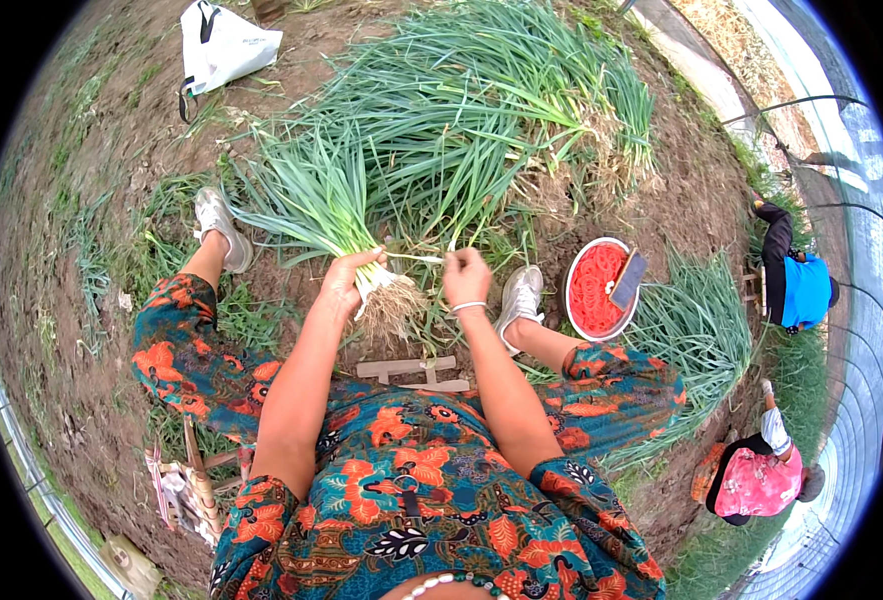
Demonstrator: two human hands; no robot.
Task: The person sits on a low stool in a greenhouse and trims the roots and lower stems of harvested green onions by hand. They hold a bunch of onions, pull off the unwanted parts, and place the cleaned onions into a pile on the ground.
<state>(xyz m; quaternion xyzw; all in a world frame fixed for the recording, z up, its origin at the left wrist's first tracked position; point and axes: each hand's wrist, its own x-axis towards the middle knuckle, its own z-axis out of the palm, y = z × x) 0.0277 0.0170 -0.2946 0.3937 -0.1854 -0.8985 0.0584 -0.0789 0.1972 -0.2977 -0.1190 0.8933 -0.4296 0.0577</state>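
Note:
My left hand [341, 284] is closed round a thick bunch of green onions [323, 205], just above the roots. The leaves fan out up and to the left, and the pale, soil-coloured roots [389, 305] hang toward me. To the right, my right hand [467, 277] has its fingers pinched on a thin, pale green onion stalk [426, 259], which stretches between my hands. Another stalk's white end [452, 243] lies right by those fingertips; whether they grip it too I cannot tell. Beyond my hands spreads a large heap of green onions [441, 110].
A white bucket [567, 300] of red bands [591, 290] stands beside my right shoe [521, 300], a phone-like dark slab [628, 278] on it. More green onions [696, 320] lie farther right. Two people [806, 290] work at the right. A white bag [226, 45] lies far left.

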